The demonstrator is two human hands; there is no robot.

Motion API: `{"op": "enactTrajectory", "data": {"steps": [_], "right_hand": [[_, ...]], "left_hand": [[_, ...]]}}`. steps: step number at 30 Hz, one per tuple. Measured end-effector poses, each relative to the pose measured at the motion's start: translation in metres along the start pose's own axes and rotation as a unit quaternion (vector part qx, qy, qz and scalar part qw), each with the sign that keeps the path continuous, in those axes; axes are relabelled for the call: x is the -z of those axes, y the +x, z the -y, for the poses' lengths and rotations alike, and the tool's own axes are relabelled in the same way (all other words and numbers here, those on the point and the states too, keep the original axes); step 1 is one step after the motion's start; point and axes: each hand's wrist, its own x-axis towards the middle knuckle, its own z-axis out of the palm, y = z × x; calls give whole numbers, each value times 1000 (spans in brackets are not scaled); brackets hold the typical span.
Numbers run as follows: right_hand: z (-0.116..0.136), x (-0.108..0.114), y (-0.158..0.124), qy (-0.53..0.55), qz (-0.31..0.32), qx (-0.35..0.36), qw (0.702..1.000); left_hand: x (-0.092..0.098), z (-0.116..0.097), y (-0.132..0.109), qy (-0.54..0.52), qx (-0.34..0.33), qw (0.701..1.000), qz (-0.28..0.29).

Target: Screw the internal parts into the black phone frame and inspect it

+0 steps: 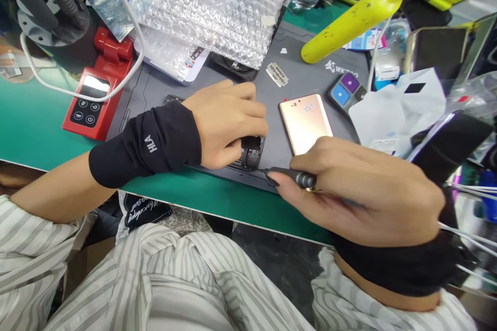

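My left hand [229, 124], wearing a black wristband, lies over an opened phone [254, 158]. Its fingers are curled onto the phone, covering most of it; bare inner parts show by the thumb and one corner peeks out at the wrist. In my right hand [361, 186] is a slim, black-handled, screwdriver-like tool [301, 178], pinched between thumb and fingers. The tool's thin end points left, close to the phone's right end; whether they touch I cannot tell. A copper-coloured phone panel [306, 121] lies just beyond the right hand.
A grey work mat [279, 41] covers part of the green table [186, 189]. A razor blade [277, 74], a yellow bottle [349, 23] and bubble wrap [209, 5] lie behind the hands. At left stands a red device [99, 88] with a white cable; clutter fills the right.
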Motion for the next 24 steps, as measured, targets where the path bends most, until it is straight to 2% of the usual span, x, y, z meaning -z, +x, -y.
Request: {"op": "enactTrajectory", "data": {"steps": [1, 4, 5, 6, 7, 9, 10, 11, 12, 15, 18, 19, 21, 22, 24], "right_hand": [[-1, 6, 1, 19, 29, 25, 999], [-3, 17, 2, 77, 144, 11, 987], [-2, 17, 1, 73, 161, 12, 984], [-2, 15, 1, 46, 151, 12, 987], [0, 12, -1, -8, 110, 4, 994], [3, 4, -3, -139, -14, -37, 990], [5, 1, -4, -174, -55, -49, 982], [6, -1, -4, -176, -63, -53, 981], [6, -1, -4, -146, -41, -52, 987], [2, 10, -1, -1, 92, -45, 995], [-5, 22, 3, 53, 154, -28, 986], [-6, 23, 4, 56, 159, -17, 985], [-5, 20, 4, 10, 130, -19, 991], [-4, 17, 3, -41, 98, -38, 994], [-1, 8, -3, -151, 26, -120, 981]], "left_hand": [[1, -1, 0, 2, 1, 1000, 8], [4, -1, 2, 16, 8, 998, 60], [6, -1, 3, 20, 9, 997, 74], [7, -1, 3, 22, 7, 996, 82], [8, -1, 4, 22, 2, 996, 84], [9, -1, 4, 18, -10, 997, 76], [9, -2, 4, 15, -14, 997, 68], [9, -2, 3, 13, -17, 998, 61], [9, -2, 3, 11, -19, 998, 57], [7, -2, 3, 3, -15, 998, 59], [6, -1, 3, -3, -11, 998, 64], [6, -1, 3, -1, -13, 998, 65], [6, -1, 3, 2, -14, 997, 71], [6, -1, 3, 3, -13, 997, 75], [8, -3, 2, 6, -4, 996, 84]]}}
